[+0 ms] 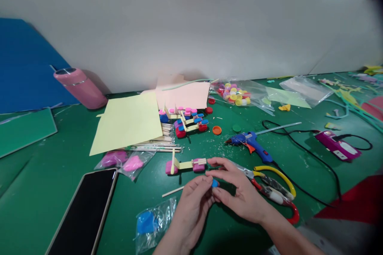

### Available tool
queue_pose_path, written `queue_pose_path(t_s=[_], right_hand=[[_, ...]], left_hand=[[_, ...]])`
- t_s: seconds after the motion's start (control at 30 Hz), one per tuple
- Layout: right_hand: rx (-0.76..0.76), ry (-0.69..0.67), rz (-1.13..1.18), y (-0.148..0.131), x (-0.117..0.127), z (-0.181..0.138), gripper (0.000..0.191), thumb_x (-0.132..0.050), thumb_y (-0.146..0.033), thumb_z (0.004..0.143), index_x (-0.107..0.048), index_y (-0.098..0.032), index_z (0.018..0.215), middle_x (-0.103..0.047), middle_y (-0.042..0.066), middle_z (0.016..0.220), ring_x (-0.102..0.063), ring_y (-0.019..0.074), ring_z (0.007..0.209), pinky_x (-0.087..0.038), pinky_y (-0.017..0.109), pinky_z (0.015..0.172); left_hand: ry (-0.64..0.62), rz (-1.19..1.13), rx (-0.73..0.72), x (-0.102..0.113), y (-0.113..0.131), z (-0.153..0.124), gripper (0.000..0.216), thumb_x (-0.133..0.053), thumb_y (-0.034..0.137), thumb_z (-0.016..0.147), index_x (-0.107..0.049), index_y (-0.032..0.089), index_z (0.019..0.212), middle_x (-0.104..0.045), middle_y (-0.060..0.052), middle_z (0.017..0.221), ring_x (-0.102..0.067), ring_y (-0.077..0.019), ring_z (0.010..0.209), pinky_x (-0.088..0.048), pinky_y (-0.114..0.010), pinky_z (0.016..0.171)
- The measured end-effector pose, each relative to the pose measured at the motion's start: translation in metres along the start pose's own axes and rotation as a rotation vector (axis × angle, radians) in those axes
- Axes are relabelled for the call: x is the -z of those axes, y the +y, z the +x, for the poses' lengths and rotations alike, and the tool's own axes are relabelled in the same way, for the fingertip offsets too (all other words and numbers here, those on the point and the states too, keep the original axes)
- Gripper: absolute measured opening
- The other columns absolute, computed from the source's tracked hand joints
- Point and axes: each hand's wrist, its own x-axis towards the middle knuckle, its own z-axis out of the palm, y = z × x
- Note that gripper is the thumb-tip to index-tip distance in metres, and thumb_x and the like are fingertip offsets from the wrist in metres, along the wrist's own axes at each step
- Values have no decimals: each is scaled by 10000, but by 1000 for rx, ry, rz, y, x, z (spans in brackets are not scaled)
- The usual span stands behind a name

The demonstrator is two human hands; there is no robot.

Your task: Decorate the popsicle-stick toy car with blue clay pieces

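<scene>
Between the fingertips of both hands is a small lump of blue clay [215, 183]. My left hand [196, 199] is closed with thumb and fingers pinching it. From the other side, my right hand [236, 189] touches the lump with its thumb and fingers, its index finger stretched forward. Just beyond the fingers stands a small model [185, 165] with pink ends, a pale yellow strip and short sticks. A loose wooden stick [172, 191] lies left of my hands. Blue clay in a clear bag [146, 222] rests nearer to me.
Pliers [273, 191] and a blue glue gun [251, 143] lie right, with a black cord. A phone [85, 211] lies left. Farther back are similar small models [191, 125], yellow paper [128, 121], a bag of coloured caps [233, 93] and a pink bottle [80, 87].
</scene>
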Motion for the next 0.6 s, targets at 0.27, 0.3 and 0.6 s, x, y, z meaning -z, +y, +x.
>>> queue_pose_path(t_s=[0.27, 0.3, 0.6], right_hand=[[-3, -32, 9, 2, 2, 0, 288, -562, -220, 782, -573, -274, 1065, -420, 39, 1229, -401, 183, 1151, -338, 315, 960], [-2, -19, 9, 2, 2, 0, 281, -578, -224, 771, -579, -268, 1048, -426, 41, 1220, -407, 184, 1145, -342, 313, 956], [14, -17, -42, 4, 1, 0, 323, -655, -234, 702, -598, -269, 1019, -431, 42, 1227, -414, 206, 1142, -343, 341, 954]], left_hand=[[-13, 26, 13, -3, 1, -3, 85, -632, 201, 698, -663, 122, 684, -590, 2, 591, -496, -66, 540, -405, -210, 576], [-16, 31, 13, -3, 1, -3, 91, -636, 209, 694, -664, 123, 686, -601, -3, 610, -499, -66, 544, -404, -211, 578], [-51, 115, 24, 0, 0, 1, 123, -704, 209, 616, -665, 92, 618, -605, -13, 553, -485, -65, 515, -352, -189, 536]])
